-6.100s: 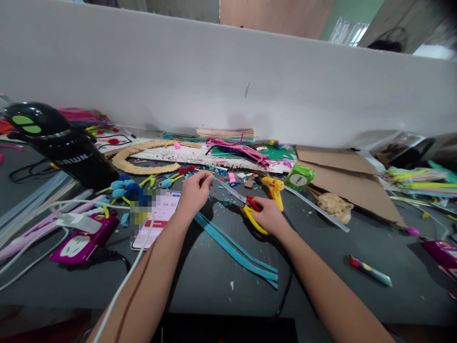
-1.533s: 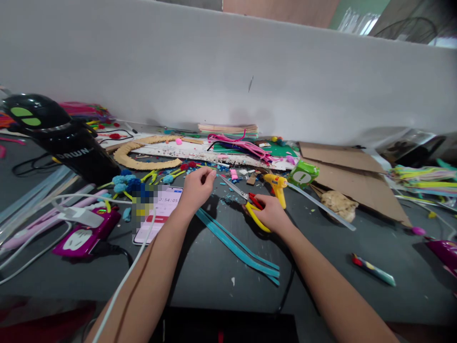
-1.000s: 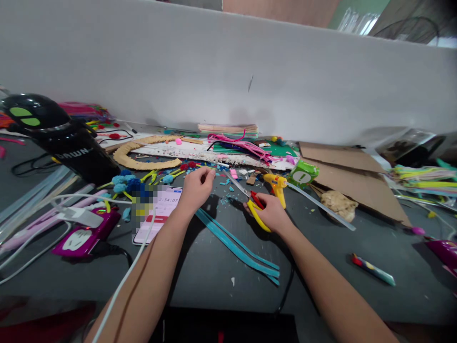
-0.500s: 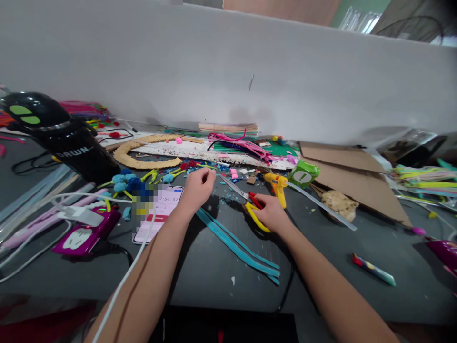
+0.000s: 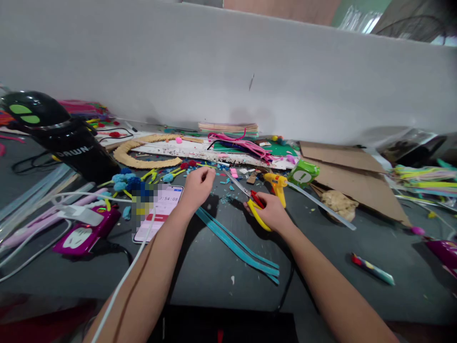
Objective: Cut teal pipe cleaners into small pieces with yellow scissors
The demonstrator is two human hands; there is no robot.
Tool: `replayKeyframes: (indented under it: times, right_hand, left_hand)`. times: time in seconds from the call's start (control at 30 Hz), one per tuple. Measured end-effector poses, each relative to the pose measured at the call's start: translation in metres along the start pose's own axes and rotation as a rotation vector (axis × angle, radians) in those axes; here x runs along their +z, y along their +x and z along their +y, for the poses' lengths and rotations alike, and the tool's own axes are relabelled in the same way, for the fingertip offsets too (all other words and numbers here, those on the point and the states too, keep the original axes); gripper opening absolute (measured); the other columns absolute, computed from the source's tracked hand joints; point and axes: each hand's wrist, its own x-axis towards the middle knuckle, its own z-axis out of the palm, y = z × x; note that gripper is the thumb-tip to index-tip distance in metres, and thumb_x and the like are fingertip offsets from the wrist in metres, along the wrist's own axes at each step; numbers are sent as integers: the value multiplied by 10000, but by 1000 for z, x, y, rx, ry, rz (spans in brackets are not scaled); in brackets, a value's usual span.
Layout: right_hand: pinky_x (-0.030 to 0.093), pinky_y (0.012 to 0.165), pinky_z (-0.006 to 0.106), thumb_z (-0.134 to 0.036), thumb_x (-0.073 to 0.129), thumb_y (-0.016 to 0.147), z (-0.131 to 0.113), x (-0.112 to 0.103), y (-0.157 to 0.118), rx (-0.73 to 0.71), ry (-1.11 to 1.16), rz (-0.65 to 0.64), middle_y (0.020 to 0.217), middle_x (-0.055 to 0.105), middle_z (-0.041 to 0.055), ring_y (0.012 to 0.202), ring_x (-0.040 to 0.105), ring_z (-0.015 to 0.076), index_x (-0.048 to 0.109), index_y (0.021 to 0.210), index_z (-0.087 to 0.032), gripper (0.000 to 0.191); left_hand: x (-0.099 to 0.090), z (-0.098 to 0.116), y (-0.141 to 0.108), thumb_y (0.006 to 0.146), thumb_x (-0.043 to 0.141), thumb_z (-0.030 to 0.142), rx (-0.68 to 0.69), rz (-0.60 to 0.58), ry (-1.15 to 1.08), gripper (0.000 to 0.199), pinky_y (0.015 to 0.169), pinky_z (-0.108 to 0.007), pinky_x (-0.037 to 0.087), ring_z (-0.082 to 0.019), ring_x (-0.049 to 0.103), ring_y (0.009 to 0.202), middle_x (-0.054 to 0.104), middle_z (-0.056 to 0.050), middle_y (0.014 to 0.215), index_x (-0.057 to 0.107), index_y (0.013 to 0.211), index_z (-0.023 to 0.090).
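Left hand (image 5: 200,188) is pinched closed, its grip hidden; blue strips (image 5: 239,247) lie just below it on the worktop (image 5: 200,286). Right hand (image 5: 269,209) grips the scissors (image 5: 259,214), blades pointing toward the left. Beyond the right hand sit a yellow glue gun (image 5: 277,186) and, farther, a green box (image 5: 303,172).

Grey tabletop (image 5: 321,271), pale grey partition (image 5: 160,62) along its back, pinkish-brown panel (image 5: 282,10) and green wall (image 5: 366,10) beyond

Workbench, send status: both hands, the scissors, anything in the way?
Right hand holding scissors, blades toward left hand. Left fingers pinched, contents unclear. Turquoise pipe cleaners lying between forearms. Glue gun just beyond right hand, possible obstacle.
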Motion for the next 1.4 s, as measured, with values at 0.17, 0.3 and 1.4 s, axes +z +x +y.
replayKeyframes:
  times: [0.17,0.3,1.4]
  right_hand:
    - [254,526,252,-479,660,752,1,0,1,-34,-61,-20,554,444,-35,566,397,115,473,607,-189,375]
    - [245,526,254,-426,653,747,1,-1,1,-34,-86,-25,551,434,-38,558,373,110,458,600,-188,341]
    - [262,541,250,-392,660,749,6,-2,1,-42,-55,-42,566,446,-36,575,387,114,527,626,-175,282]
  left_hand:
    - [1,-3,1,920,467,378,-18,-16,-14,391,536,-280,230,-106,331,545,335,39,553,378,592,186]
    - [1,-3,1,925,460,373,-25,-22,-15,392,537,-283,225,-107,321,545,328,39,555,364,593,187]
    - [2,-2,1,932,445,380,-31,-37,-31,382,549,-285,230,-111,335,561,345,35,577,392,607,187]
